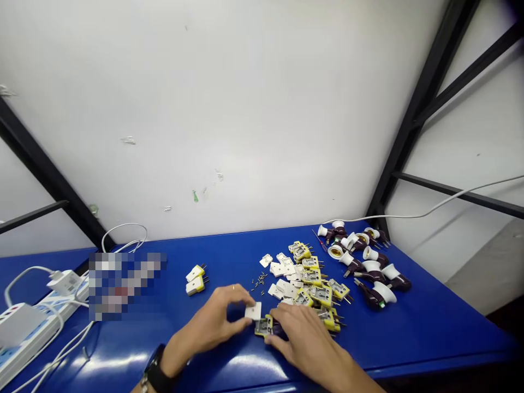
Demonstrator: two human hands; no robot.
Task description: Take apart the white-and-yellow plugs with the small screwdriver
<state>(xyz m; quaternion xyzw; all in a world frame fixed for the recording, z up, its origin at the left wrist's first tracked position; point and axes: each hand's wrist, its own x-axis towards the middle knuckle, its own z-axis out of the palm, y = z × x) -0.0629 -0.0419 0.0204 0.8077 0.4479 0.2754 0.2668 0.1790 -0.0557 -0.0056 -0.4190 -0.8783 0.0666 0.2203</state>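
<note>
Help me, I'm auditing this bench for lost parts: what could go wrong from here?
1. The tiny dark loose screws lie scattered just beyond the left hand; a careless sweep could send them across the glossy blue tabletop.
2. The square white plastic cover, pinched by that hand, might seat crooked on the yellow plug body held by the right hand.

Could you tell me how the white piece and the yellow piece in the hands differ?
The white piece is a flat square; the yellow piece is thicker, with dark insides. The left hand pinches the white one; the right hand grips and partly hides the yellow one. Both lie close together.
</note>
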